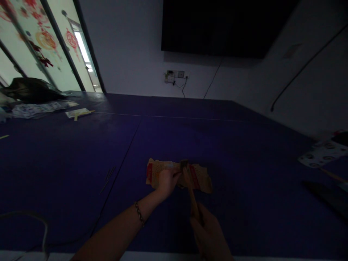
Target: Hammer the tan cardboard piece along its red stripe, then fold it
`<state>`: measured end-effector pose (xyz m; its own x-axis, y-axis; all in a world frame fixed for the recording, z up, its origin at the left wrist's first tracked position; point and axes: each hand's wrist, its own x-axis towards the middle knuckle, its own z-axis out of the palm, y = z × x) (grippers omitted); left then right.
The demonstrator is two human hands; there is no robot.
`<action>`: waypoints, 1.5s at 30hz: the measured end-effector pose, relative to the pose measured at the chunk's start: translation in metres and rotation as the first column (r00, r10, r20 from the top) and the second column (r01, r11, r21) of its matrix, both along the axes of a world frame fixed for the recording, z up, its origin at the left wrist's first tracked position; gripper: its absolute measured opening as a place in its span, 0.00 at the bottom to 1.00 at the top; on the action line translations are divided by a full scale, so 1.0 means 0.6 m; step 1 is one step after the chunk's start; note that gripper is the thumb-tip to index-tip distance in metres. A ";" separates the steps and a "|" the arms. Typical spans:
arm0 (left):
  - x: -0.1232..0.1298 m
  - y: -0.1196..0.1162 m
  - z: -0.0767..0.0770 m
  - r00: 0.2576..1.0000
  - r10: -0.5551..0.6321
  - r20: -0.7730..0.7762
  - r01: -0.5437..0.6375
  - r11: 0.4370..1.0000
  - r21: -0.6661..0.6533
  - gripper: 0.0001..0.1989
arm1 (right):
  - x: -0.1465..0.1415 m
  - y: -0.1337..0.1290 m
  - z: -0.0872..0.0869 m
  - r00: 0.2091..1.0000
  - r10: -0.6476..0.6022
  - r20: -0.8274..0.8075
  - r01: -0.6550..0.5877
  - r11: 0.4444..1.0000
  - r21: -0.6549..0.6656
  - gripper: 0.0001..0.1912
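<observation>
A flattened piece of brown cardboard (201, 178) with red printed bands lies on the dark purple-blue tabletop (231, 152). My right hand (208, 227) is wrapped round the wooden handle of a hammer (191, 192), whose dark head is over the middle of the cardboard. Beside that head, my left hand (166, 181) rests at the cardboard with its fingers pinched together. What is between those fingertips is too dark and small to name. Whether the hammer head touches anything beneath it, I cannot tell.
Several thin rods (108, 177) lie left of the cardboard. A white pad with yellow strips (78, 113) and a black bag (34, 90) are at the far left. At the right are a patterned cloth (323, 154) and a long dark object (323, 194). A cable (45, 224) curves at lower left.
</observation>
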<state>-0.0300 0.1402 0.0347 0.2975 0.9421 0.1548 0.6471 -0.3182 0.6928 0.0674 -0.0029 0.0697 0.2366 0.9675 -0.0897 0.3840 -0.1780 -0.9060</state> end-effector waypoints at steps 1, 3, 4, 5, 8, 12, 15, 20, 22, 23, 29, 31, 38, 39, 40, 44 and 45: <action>0.000 0.001 -0.001 1.000 -0.001 -0.004 0.001 1.000 0.000 0.10 | -0.001 -0.001 -0.001 1.000 -0.007 -0.003 0.007 1.000 0.002 0.04; 0.000 0.002 -0.004 1.000 -0.010 0.008 0.010 1.000 -0.001 0.10 | -0.004 -0.003 -0.001 1.000 -0.022 -0.022 0.022 1.000 0.001 0.05; 0.001 0.003 -0.005 1.000 -0.018 0.018 0.018 1.000 -0.002 0.11 | -0.005 -0.004 -0.001 0.999 -0.026 -0.034 0.026 1.000 0.000 0.05; 0.001 0.004 -0.006 0.999 -0.021 0.026 0.021 1.000 -0.002 0.11 | -0.006 -0.005 -0.002 0.999 -0.028 -0.042 0.028 1.000 -0.001 0.06; 0.002 0.004 -0.008 1.000 0.005 0.025 -0.005 1.000 -0.015 0.11 | -0.004 -0.006 -0.006 0.998 -0.030 -0.049 0.031 1.000 0.005 0.06; 0.003 0.004 -0.009 0.999 0.007 0.033 -0.007 1.000 -0.002 0.10 | 0.006 -0.006 -0.009 0.992 0.002 -0.124 -0.003 1.000 -0.006 0.05; 0.002 0.004 -0.008 0.998 -0.024 0.061 0.021 0.999 0.043 0.10 | 0.009 -0.005 -0.010 0.985 -0.001 -0.175 0.003 1.000 0.009 0.06; 0.001 0.002 -0.003 0.999 -0.013 0.031 0.012 0.999 0.048 0.10 | 0.010 -0.004 -0.011 0.986 -0.018 -0.164 0.015 1.000 -0.020 0.06; 0.001 0.001 -0.001 0.999 -0.020 0.032 0.019 0.999 0.044 0.09 | 0.011 -0.006 -0.007 0.985 -0.026 -0.172 0.020 0.999 -0.035 0.06; 0.001 0.002 0.000 0.999 -0.027 0.043 0.025 0.999 0.047 0.09 | 0.012 -0.007 -0.004 0.983 -0.029 -0.180 0.024 0.999 -0.030 0.06; 0.001 0.004 -0.005 0.998 -0.038 0.054 0.035 0.998 0.059 0.09 | 0.013 -0.005 0.003 0.987 -0.007 -0.164 -0.001 0.999 -0.046 0.05; 0.001 0.005 -0.006 0.999 -0.028 0.036 0.026 0.998 0.053 0.10 | 0.013 -0.003 0.001 0.990 -0.016 -0.137 0.007 0.997 -0.071 0.05; 0.000 0.011 0.000 0.997 -0.057 0.056 0.056 0.998 0.013 0.10 | 0.022 0.000 0.009 0.988 0.004 -0.154 -0.015 0.997 -0.070 0.07; 0.000 0.011 0.001 0.997 -0.057 0.057 0.056 0.998 0.008 0.10 | 0.024 0.002 0.010 0.991 0.003 -0.136 -0.012 0.998 -0.062 0.07; 0.000 0.011 0.002 0.997 -0.053 0.058 0.053 0.999 0.007 0.10 | 0.027 0.004 0.009 0.994 -0.004 -0.113 -0.001 0.999 -0.047 0.07; 0.001 0.009 0.001 0.997 -0.037 0.066 0.037 0.999 0.009 0.10 | 0.034 -0.004 0.001 0.995 -0.034 -0.093 0.034 0.999 0.001 0.07; 0.001 0.008 0.000 0.997 -0.033 0.064 0.032 0.999 0.011 0.10 | 0.035 -0.009 -0.002 0.991 -0.046 -0.124 0.047 0.999 0.003 0.07</action>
<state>-0.0295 0.1452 0.0348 0.3169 0.9304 0.1843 0.5909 -0.3456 0.7290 0.0887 -0.0083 0.0683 0.2690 0.9562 -0.1153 0.2603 -0.1875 -0.9472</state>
